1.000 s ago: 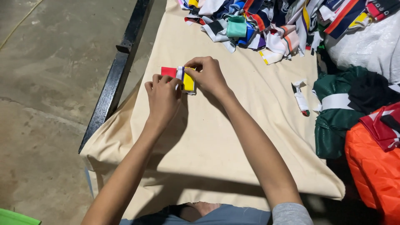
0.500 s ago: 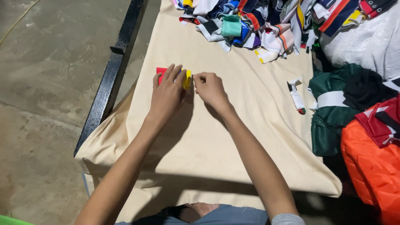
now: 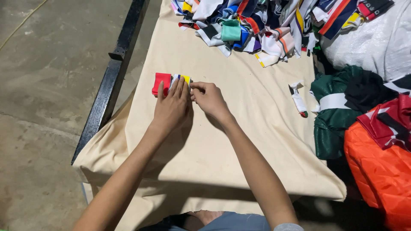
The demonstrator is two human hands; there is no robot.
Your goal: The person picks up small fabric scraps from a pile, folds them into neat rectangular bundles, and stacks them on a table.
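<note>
left hand point(image 3: 171, 108): flat on strip point(image 3: 162, 82), pinning it to cloth point(image 3: 239, 141)
right hand point(image 3: 208, 97): pinching strip's yellow end (squaring it?)

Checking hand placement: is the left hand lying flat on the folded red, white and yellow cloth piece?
Yes, the left hand lies palm-down on the folded cloth piece.

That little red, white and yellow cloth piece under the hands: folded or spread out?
Folded: the cloth piece lies as a small compact block under the left hand.

fabric strip point(image 3: 162, 82): matt cloth | table cover point(image 3: 239, 141): matt canvas | rail point(image 3: 112, 77): black metal
</note>
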